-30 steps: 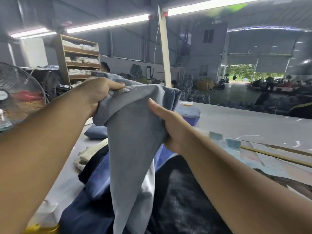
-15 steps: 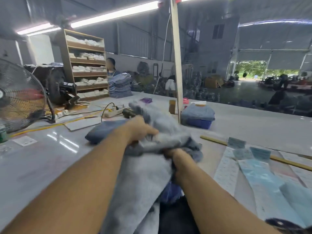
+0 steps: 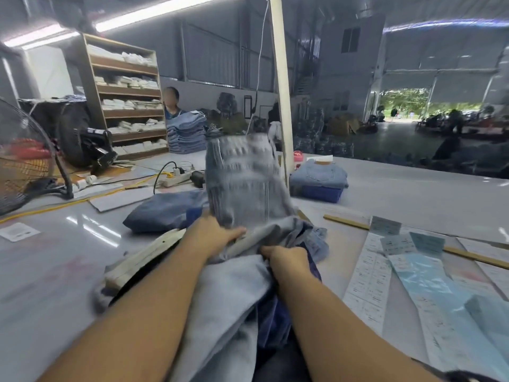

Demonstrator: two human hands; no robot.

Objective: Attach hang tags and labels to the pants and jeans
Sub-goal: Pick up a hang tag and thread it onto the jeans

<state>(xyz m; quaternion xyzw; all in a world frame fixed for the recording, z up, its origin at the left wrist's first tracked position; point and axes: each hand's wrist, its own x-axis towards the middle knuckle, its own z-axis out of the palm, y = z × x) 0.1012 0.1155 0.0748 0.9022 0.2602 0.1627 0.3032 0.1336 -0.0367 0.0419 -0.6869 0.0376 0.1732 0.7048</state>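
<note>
Low in the middle of the frame, both hands work a pair of light blue jeans (image 3: 237, 274) on a glossy white table (image 3: 55, 271). One part of the jeans rises blurred above the hands, in front of a pale post (image 3: 281, 106); the rest drapes down toward the bottom edge over darker garments. Left of centre, the left hand (image 3: 212, 238) lies on the cloth with its fingers curled over a fold, holding it. Just right of it, the right hand (image 3: 289, 259) has its fingers bunched round a gather of the same denim, gripping it.

At the right of the frame, strips of printed labels (image 3: 369, 279) and pale blue tags (image 3: 427, 241) lie flat on the table, near a wooden ruler (image 3: 347, 222). Behind the hands sits a dark blue folded garment (image 3: 165, 213), and at mid-right folded jeans rest on a blue box (image 3: 322, 194). A fan (image 3: 24, 166) stands at the left edge, and shelves (image 3: 129, 97) of white stock fill the upper left.
</note>
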